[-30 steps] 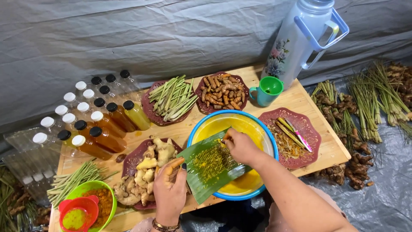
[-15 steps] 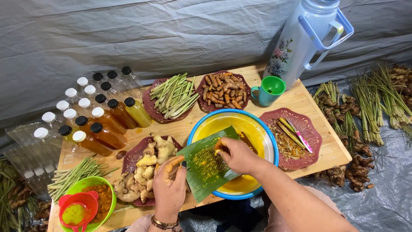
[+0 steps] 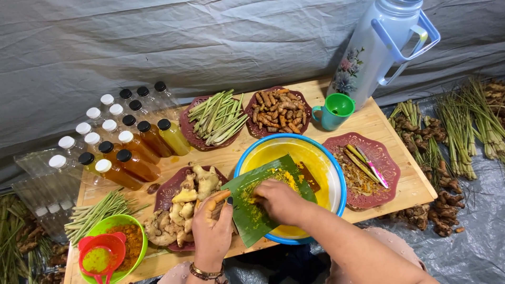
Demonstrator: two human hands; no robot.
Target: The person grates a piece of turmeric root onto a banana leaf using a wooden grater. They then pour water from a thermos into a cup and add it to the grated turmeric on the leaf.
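A: Lower left of the frame, a green bowl [image 3: 113,231] with a red strainer [image 3: 100,255]; above it, rows of capped bottles [image 3: 123,144] on the worktop [image 3: 386,118].

B: Centre now: the left hand [image 3: 213,231] has its fingers closed on the edge of the banana leaf [image 3: 250,213], held over the yellow basin [image 3: 315,158].

A: And the right hand [image 3: 279,200]?

B: Fingers curled, pressing on yellow paste; whether it grips anything, I cannot tell. That leaf looks light, floppy, slippery, likely best held at its rim.
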